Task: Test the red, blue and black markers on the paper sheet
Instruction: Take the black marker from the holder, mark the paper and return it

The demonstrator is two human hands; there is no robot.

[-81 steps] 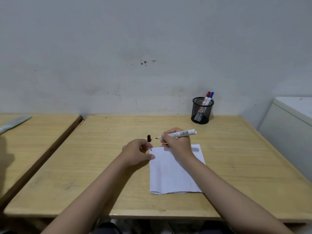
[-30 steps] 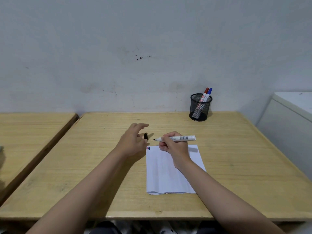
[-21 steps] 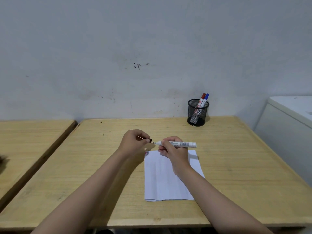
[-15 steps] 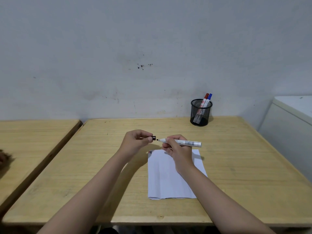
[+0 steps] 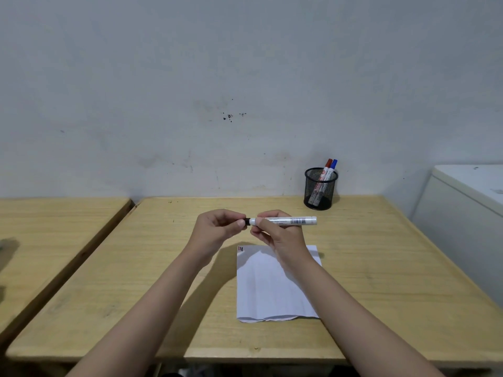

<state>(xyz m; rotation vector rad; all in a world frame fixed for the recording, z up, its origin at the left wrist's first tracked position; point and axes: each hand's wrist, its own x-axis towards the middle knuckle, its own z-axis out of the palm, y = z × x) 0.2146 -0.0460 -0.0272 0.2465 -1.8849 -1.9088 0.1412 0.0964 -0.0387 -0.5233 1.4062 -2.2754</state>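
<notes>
My right hand (image 5: 280, 235) holds the white barrel of the black marker (image 5: 291, 221) level above the table. My left hand (image 5: 217, 229) pinches the black cap (image 5: 247, 221), which sits on the marker's tip end. Below the hands lies the white paper sheet (image 5: 269, 289), with small red, blue and black marks (image 5: 240, 249) in its far left corner. The red marker (image 5: 326, 170) and the blue marker (image 5: 331, 168) stand in the black mesh cup (image 5: 319, 191) at the back of the table.
The wooden table (image 5: 381, 268) has a second wooden table (image 5: 54, 235) to its left across a narrow gap. A white cabinet (image 5: 468, 213) stands at the right. A grey wall rises right behind the table.
My left hand picked the black cap up from the table and brought it to the marker's tip. Both hands rose slightly above the paper, and the cap now covers the tip.
</notes>
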